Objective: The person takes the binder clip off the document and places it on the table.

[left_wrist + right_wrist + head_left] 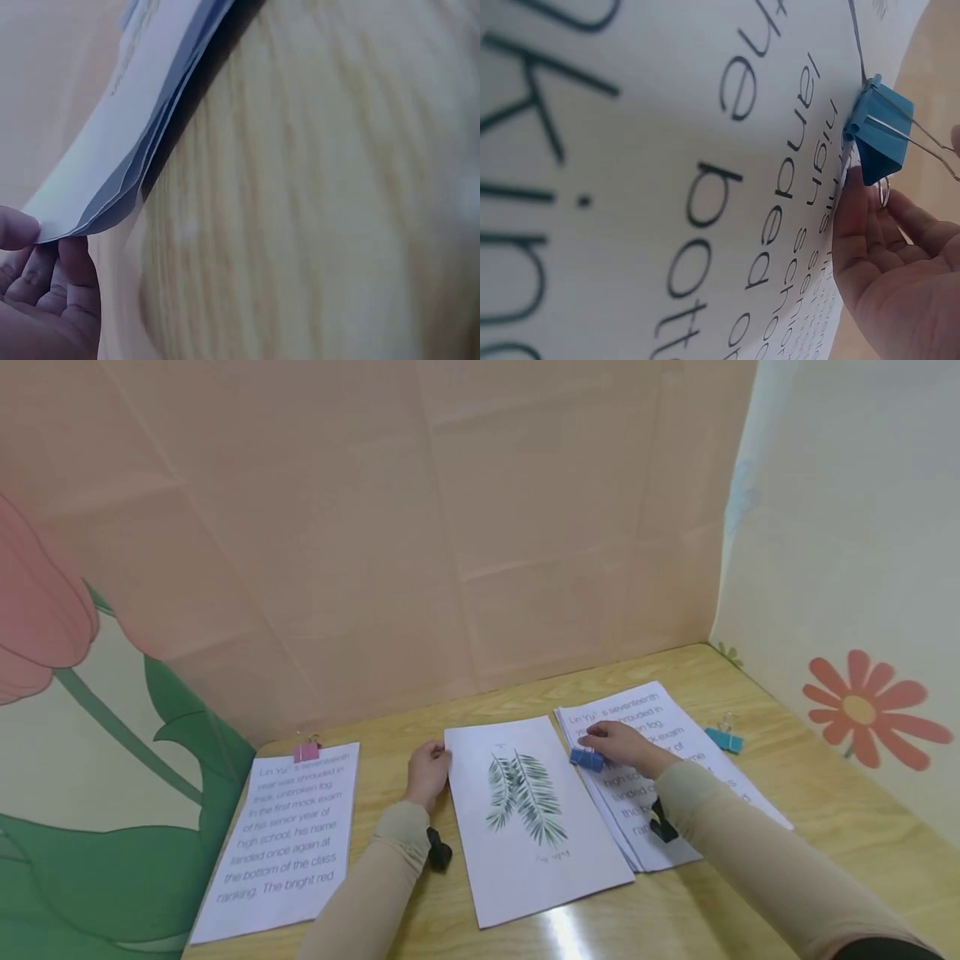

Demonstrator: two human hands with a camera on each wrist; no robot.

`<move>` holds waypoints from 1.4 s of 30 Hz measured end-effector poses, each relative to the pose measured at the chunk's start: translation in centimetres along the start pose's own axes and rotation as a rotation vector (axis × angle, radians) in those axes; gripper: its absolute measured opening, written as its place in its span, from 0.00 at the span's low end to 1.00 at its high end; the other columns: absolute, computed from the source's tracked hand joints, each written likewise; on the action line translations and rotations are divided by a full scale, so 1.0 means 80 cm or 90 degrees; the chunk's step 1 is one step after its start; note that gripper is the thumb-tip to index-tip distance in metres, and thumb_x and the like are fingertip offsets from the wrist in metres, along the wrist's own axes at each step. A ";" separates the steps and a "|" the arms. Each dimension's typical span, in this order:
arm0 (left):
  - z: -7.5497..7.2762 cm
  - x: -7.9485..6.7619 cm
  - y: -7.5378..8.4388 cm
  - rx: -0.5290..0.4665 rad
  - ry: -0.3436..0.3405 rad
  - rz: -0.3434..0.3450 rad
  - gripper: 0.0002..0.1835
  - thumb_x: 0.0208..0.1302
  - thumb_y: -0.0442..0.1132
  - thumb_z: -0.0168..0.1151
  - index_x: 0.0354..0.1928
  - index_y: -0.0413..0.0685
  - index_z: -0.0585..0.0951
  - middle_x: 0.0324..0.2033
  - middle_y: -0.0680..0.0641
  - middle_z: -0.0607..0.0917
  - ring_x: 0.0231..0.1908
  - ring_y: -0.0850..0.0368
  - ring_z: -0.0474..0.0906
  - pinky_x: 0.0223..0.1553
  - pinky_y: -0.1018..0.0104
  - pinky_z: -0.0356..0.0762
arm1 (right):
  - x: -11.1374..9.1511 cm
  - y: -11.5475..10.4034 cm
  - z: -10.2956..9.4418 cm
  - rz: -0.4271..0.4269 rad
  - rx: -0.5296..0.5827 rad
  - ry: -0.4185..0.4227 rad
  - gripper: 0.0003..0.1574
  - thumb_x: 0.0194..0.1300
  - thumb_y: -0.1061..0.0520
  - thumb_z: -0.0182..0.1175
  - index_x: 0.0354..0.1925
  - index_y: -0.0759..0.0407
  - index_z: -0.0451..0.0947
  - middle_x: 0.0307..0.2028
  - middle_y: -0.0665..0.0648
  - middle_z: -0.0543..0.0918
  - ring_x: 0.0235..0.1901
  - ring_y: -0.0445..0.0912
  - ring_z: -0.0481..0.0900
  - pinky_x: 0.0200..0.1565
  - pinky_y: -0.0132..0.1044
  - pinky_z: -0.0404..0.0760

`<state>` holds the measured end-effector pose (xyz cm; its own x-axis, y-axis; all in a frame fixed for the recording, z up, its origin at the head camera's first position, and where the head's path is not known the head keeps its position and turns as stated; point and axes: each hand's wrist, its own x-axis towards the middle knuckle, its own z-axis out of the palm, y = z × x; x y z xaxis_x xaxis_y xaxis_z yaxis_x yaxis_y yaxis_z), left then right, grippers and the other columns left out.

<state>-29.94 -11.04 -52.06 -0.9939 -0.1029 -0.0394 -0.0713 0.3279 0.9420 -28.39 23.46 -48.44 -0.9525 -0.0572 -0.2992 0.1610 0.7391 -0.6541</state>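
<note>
Several stacked sheets with a green leaf drawing (525,797) lie in the middle of the table. My left hand (427,772) pinches their upper left corner; in the left wrist view, thumb and fingers (75,259) hold the slightly lifted, fanned layers. A blue binder clip (587,760) is in my right hand (622,745), beside the leaf sheets' right edge and over a printed stack (720,777). In the right wrist view, the fingers are curled behind the clip (885,131), and its wire handles point toward the thumb. Whether the clip bites any paper I cannot tell.
On the left lies another printed stack (292,835) with a pink binder clip (306,752) at its top edge. A teal binder clip (724,741) rests on the table (810,868) right of the right-hand stack. Walls stand behind and at the right.
</note>
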 end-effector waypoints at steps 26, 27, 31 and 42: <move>0.001 -0.004 0.002 -0.018 -0.019 -0.025 0.17 0.75 0.34 0.54 0.60 0.30 0.78 0.53 0.34 0.83 0.53 0.42 0.79 0.55 0.50 0.78 | -0.002 0.003 0.001 -0.010 0.023 -0.015 0.42 0.78 0.42 0.53 0.75 0.70 0.61 0.71 0.75 0.65 0.68 0.68 0.67 0.69 0.62 0.64; 0.001 -0.004 0.002 -0.018 -0.020 -0.024 0.17 0.75 0.34 0.54 0.60 0.30 0.78 0.53 0.34 0.83 0.53 0.43 0.79 0.54 0.50 0.78 | -0.003 0.003 0.001 -0.009 0.026 -0.015 0.42 0.78 0.42 0.53 0.75 0.69 0.61 0.71 0.75 0.65 0.69 0.67 0.67 0.69 0.62 0.64; 0.000 -0.003 0.002 -0.018 -0.020 -0.031 0.17 0.75 0.34 0.54 0.59 0.31 0.78 0.51 0.35 0.83 0.50 0.44 0.80 0.51 0.53 0.79 | -0.003 0.003 0.000 -0.007 0.027 -0.017 0.42 0.78 0.41 0.52 0.76 0.68 0.60 0.72 0.74 0.65 0.70 0.68 0.66 0.69 0.62 0.63; 0.003 -0.007 0.005 -0.024 -0.027 -0.075 0.26 0.76 0.37 0.54 0.70 0.30 0.69 0.62 0.31 0.76 0.63 0.36 0.72 0.64 0.45 0.72 | -0.007 0.008 0.003 0.006 0.052 -0.024 0.44 0.78 0.40 0.53 0.77 0.67 0.58 0.73 0.74 0.63 0.72 0.69 0.62 0.70 0.64 0.59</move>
<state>-29.44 -10.60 -51.76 -0.9817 -0.0984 -0.1631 -0.1846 0.2807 0.9419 -27.71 23.80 -48.85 -0.9407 -0.0772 -0.3304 0.1916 0.6830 -0.7049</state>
